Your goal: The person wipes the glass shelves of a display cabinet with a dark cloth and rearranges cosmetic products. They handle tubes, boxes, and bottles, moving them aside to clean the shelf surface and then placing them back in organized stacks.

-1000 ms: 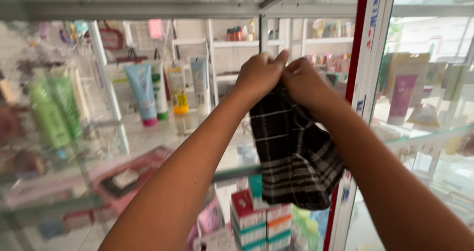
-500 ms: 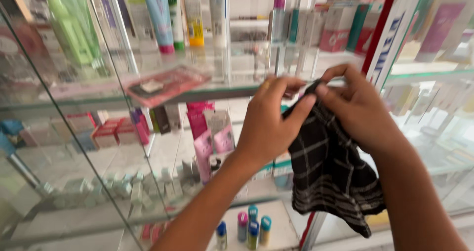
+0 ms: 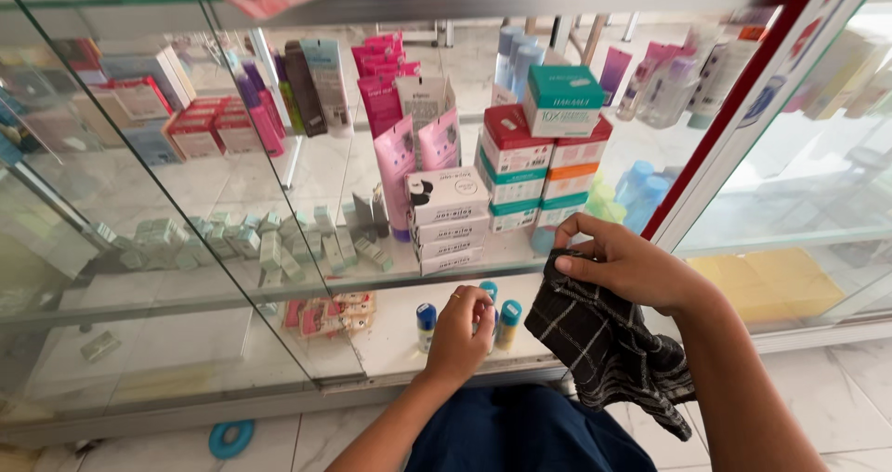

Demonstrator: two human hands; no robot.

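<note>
Right hand (image 3: 624, 266) pinching checked cloth (image 3: 604, 347) against glass cabinet (image 3: 279, 156) front; left hand (image 3: 462, 333) loosely curled, empty, low.

Stacked boxes (image 3: 544, 156) on glass shelf (image 3: 307, 277); pink tubes (image 3: 395, 156); blue ring (image 3: 230, 438) on floor

- Shop interior, cosmetics or pharmacy type; glass display cabinet (image 3: 167, 203) with glass shelves (image 3: 307, 281) and a red-and-white frame (image 3: 734, 124)
- Stacked product boxes (image 3: 544, 151); pink tubes (image 3: 395, 161); rows of small pale packets (image 3: 251, 240); small capped bottles (image 3: 426, 321) on the lowest shelf
- Pale tiled floor (image 3: 864, 370) below
</note>
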